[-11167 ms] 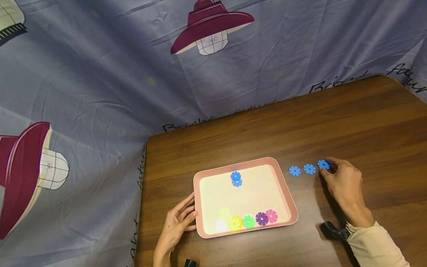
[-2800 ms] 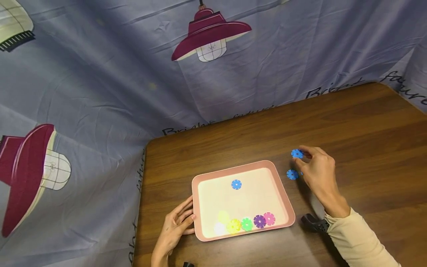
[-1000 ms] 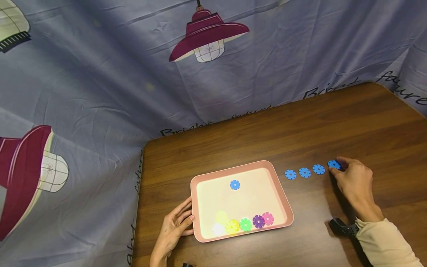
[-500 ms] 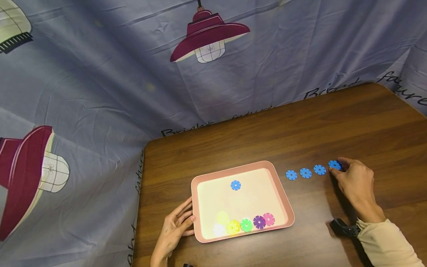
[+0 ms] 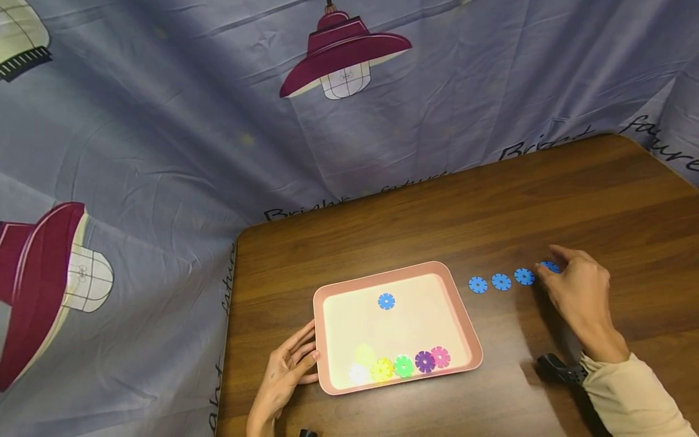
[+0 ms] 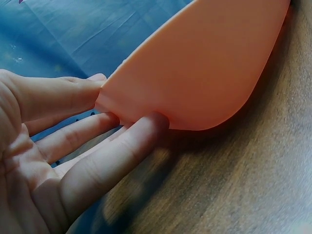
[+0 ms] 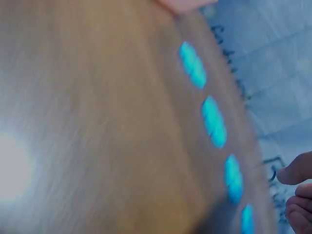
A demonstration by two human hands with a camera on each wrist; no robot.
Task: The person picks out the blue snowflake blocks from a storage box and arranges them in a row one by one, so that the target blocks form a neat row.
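Observation:
On the tabletop, several blue notched discs (image 5: 501, 281) lie in a slanting row right of the pink tray (image 5: 471, 325). My right hand (image 5: 581, 297) hovers over the row's far right disc (image 5: 550, 267), thumb and index finger spread, nothing between them; the hand partly hides that disc. In the right wrist view, fingertips (image 7: 298, 170) show at the right edge, apart from the discs. My left hand (image 5: 284, 370) holds the tray's left side, thumb at the rim and fingers against the outer wall (image 6: 195, 73). Inside the tray lies one blue disc (image 5: 386, 301).
Along the tray's near side lie pink, purple (image 5: 425, 362), green (image 5: 403, 366), yellow and pale discs, some overlapping. The brown wooden table (image 5: 382, 243) ends at a grey-blue curtain (image 5: 218, 121) behind and to the left.
A blue disc has gone from the tray to the right end of the row, lengthening it. My right hand has just let it go and risen slightly. The left hand stays at the tray.

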